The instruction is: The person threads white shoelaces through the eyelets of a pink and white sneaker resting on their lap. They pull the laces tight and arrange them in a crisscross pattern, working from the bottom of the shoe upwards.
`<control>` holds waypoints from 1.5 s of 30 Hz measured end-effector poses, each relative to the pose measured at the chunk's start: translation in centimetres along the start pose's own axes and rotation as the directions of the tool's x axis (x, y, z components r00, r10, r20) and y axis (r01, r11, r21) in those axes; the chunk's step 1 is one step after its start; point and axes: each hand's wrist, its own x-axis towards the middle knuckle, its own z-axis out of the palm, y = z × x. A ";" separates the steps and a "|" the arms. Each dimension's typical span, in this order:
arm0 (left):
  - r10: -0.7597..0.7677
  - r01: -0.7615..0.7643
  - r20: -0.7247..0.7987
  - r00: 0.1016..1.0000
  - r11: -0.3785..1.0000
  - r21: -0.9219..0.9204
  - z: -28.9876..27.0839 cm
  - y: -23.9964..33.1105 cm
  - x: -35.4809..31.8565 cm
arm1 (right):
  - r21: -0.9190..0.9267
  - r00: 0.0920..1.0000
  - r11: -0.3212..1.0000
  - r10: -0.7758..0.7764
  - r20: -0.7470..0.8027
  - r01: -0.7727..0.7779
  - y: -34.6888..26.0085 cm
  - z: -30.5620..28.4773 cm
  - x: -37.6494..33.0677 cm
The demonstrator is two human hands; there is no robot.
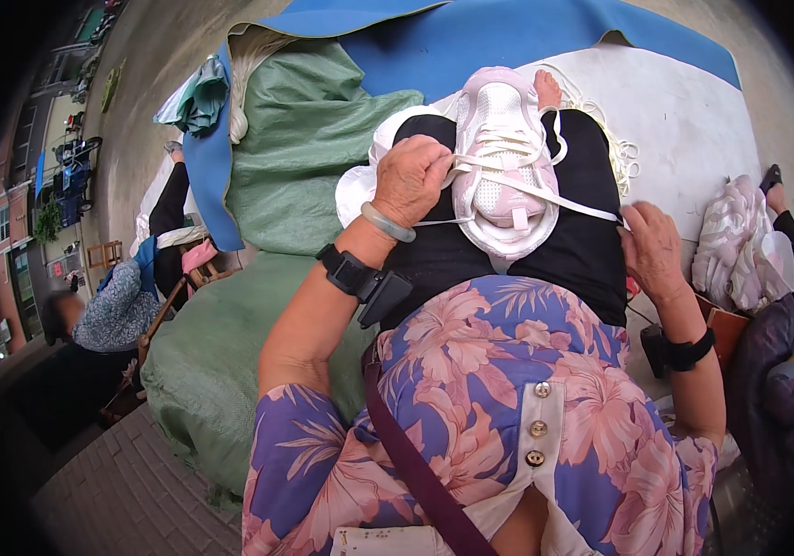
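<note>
Lap | left hand grips lace | right hand pulls end

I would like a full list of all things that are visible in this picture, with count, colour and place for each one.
shoe: one, pink and white, on the person's lap, centre.
lace: one, white, stretched across the shoe toward the right hand.
green sacks: two, green, left of the lap.
blue mat: one, blue, at the top.
white sheet: one, white, upper right.
loose laces: a pile, white, on the white sheet.
other people: at least two, seated at the left and right edges.
left hand: one, on the shoe's side, gripping the lace; wrist has a pale bangle.
right hand: one, right of the shoe, pulling the lace end.
</note>
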 end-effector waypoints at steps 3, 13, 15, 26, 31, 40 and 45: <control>-0.251 0.338 0.232 0.940 0.787 -0.516 -1.4 0.0 0.3 | 0.188 0.981 0.974 -0.098 -0.167 0.129 -1.6 0.3 2.0; -0.082 0.411 0.403 0.912 0.193 -0.891 -3.6 1.4 2.5 | 0.351 0.992 0.929 -0.123 -0.010 0.118 -4.7 2.0 5.2; -0.095 0.383 0.375 0.922 0.095 -0.919 -3.6 1.5 2.5 | 0.500 0.998 0.864 -0.059 -0.004 0.053 -4.7 2.0 5.2; -0.348 0.511 0.393 0.851 0.383 -0.769 -2.0 1.7 1.7 | 0.111 0.949 0.961 -0.225 -0.219 0.254 -3.1 -3.4 1.4; -0.280 0.409 0.299 0.912 0.653 -0.638 -0.7 2.1 0.2 | -0.075 0.941 0.985 -0.173 -0.292 0.158 0.4 -7.6 -4.7; -0.151 0.179 0.104 0.983 0.921 -0.346 -0.3 3.2 0.1 | 0.339 0.930 0.867 0.322 0.179 -0.365 2.7 -2.0 -7.9; 0.046 -0.053 -0.045 0.998 0.985 -0.167 0.2 5.7 0.9 | 0.520 0.993 0.854 0.071 -0.089 -0.015 -2.9 0.1 1.4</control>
